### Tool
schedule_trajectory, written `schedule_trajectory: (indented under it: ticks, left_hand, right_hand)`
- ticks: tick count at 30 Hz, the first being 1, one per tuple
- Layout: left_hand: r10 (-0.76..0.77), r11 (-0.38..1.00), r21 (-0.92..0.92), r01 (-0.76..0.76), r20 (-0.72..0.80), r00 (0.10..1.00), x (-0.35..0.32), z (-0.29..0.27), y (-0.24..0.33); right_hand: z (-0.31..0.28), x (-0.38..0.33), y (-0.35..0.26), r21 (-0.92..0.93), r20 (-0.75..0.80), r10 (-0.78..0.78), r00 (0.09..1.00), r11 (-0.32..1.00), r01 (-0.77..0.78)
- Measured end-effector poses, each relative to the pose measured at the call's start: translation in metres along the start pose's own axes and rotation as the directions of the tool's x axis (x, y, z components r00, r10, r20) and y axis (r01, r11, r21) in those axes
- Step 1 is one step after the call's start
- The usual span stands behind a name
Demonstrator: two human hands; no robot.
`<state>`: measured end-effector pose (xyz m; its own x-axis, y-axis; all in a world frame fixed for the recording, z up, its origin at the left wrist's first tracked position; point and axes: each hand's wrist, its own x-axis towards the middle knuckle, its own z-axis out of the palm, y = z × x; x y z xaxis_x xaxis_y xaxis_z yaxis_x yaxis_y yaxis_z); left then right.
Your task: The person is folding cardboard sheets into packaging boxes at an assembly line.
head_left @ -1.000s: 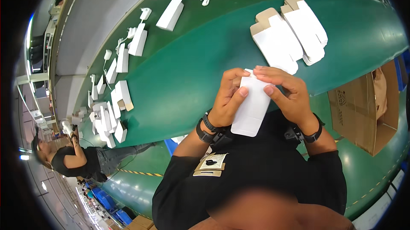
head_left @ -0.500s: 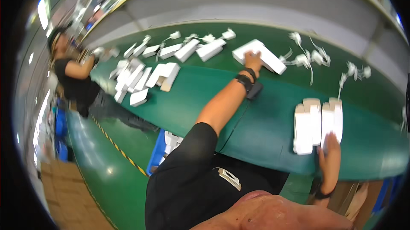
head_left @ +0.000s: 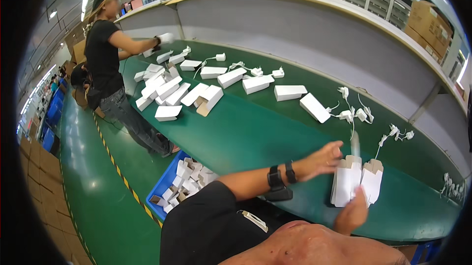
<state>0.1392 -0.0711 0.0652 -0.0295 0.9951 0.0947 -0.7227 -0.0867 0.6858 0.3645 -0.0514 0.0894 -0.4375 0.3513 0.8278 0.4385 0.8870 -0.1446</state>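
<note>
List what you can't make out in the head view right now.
Head view:
Right hand: motion blur hides whether it grips anything.
Pale strip above the flat cartons: too blurred to identify.
Blue bin: black sleeve covers part of it.
White corded plugs, far right: too small to count.

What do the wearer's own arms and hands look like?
The left hand is bare; its arm has a short black sleeve, two black wrist straps and a boxy black device. The right hand is bare but blurred, its wrist hidden.
</note>
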Motion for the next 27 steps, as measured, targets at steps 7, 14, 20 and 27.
schedule_trajectory:
  ticks: [7, 14, 20, 27]
  left_hand:
    - [0.016, 1.0, 0.008, -0.018, 0.185, 0.983, -0.041, -0.002, -0.002]
    - [-0.299, 0.935, 0.324, 0.146, 0.495, 0.816, -0.066, -0.002, -0.008]
    - [-0.121, 0.916, 0.402, -0.006, 0.291, 0.949, -0.067, 0.01, -0.013]
    - [-0.041, 0.84, 0.526, -0.133, 0.306, 0.951, -0.05, 0.02, -0.006]
  right_hand:
    - [0.014, 0.0, -0.064, 0.529, 0.321, -0.025, 0.947, 0.834, -0.157]
    - [-0.015, 0.03, -0.01, 0.417, 0.734, 0.323, 0.597, 0.479, -0.773]
    - [-0.012, 0.008, -0.006, 0.48, 0.751, 0.352, 0.558, 0.289, -0.828]
    - [0.012, 0.001, -0.005, 0.709, 0.491, 0.502, 0.712, 0.245, -0.661]
